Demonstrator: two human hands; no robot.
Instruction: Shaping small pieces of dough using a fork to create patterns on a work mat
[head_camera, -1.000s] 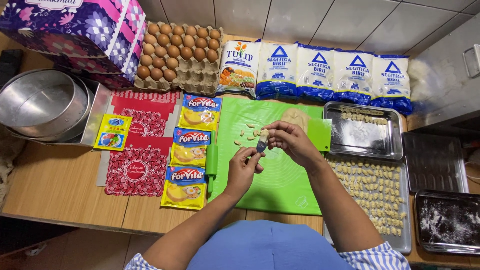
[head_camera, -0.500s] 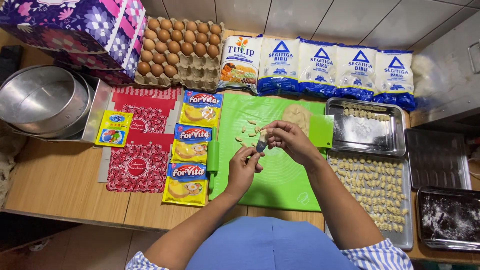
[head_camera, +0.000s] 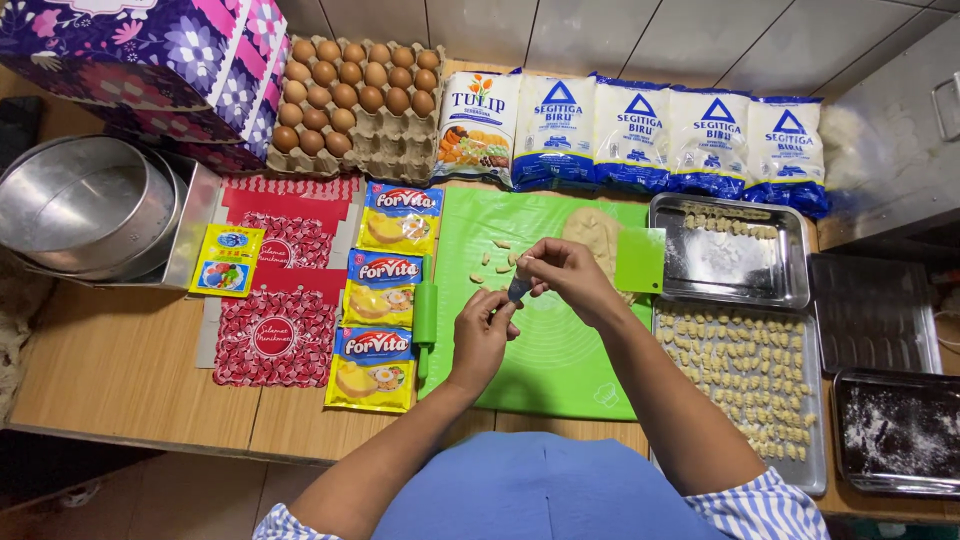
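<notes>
Four blue-white bags (head_camera: 670, 140) along the wall, three yellow sachets (head_camera: 385, 295) left of green mat (head_camera: 560, 370)

Kitchen: egg tray (head_camera: 355, 100), flour bags (head_camera: 670, 140), baking trays (head_camera: 740, 380).

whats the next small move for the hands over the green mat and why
Probably lay the shaped bit on the lower tray. Both hands, left hand and right hand, meet over the green mat around a small tool with a bit of dough. That tray already holds rows of similar pieces, while loose pieces and a dough lump wait on the mat.
</notes>
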